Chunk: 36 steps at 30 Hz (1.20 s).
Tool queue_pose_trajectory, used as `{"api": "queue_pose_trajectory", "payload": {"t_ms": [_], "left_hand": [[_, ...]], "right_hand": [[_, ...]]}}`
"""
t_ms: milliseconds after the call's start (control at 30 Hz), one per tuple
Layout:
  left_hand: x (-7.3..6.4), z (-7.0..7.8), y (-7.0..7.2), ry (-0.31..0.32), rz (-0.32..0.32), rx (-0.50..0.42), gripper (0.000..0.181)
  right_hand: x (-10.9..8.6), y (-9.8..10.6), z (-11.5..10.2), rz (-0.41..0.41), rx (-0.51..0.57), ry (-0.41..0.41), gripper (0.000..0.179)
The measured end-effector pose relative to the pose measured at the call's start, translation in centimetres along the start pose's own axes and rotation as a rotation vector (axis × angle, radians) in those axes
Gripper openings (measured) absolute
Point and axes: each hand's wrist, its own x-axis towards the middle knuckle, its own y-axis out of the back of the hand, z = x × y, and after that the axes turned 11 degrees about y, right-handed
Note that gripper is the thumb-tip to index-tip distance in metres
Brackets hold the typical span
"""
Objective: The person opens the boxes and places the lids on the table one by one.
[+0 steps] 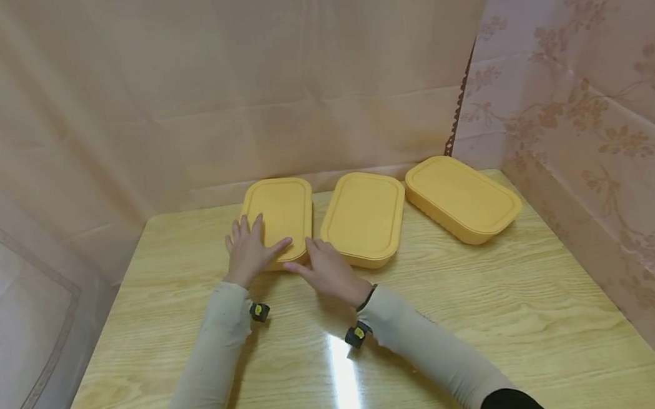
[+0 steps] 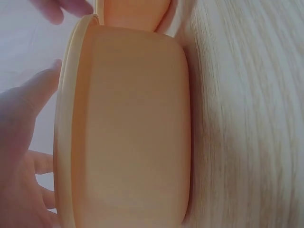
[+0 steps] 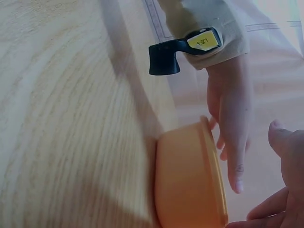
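Three yellow lidded boxes stand in a row on the table. My left hand (image 1: 248, 253) lies spread over the front left of the left box (image 1: 282, 201), thumb stretched across its lid. At that box's front right corner is my right hand (image 1: 328, 273), its fingertips right at the lid's edge and its thumb extended. The right wrist view shows the left hand's straight fingers along the lid, above the box's side wall (image 3: 187, 175). In the left wrist view the front wall (image 2: 133, 128) of this box fills the middle, its lid seated on the rim.
The middle box (image 1: 364, 215) stands close to the right of the left one, slightly turned. Farther right, the third box (image 1: 462, 196) sits at a slant. A beige cloth (image 1: 297, 75) hangs behind the wooden table (image 1: 292, 369); a flowered cloth (image 1: 593, 125) hangs at right.
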Motion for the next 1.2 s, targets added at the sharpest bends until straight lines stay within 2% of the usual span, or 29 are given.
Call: {"api": "queue_pose_trajectory", "payload": {"t_ms": [467,700,900,1067,1200], "left_hand": [[0.1,-1.0,-0.4,0.039,-0.021,-0.067,0.113],[0.2,-1.3,-0.1,0.055,-0.004,-0.104,0.111],[0.2,-1.7,-0.1,0.088,-0.025,-0.118,0.11],[0.2,-2.2,-0.1,0.106,-0.015,-0.155,0.109],[0.2,-2.6,-0.1,0.116,-0.035,-0.19,0.104]], "right_hand": [[0.0,-1.8,1.0,0.043,0.071,-0.068,0.086],[0.2,-2.5,1.6,0.073,0.115,-0.085,0.088],[0.6,-3.2,1.8,0.091,0.206,-0.124,0.09],[0.9,-3.8,2.2,0.118,0.286,-0.15,0.09],[1.1,-4.3,2.6,0.164,0.36,-0.165,0.076]]}}
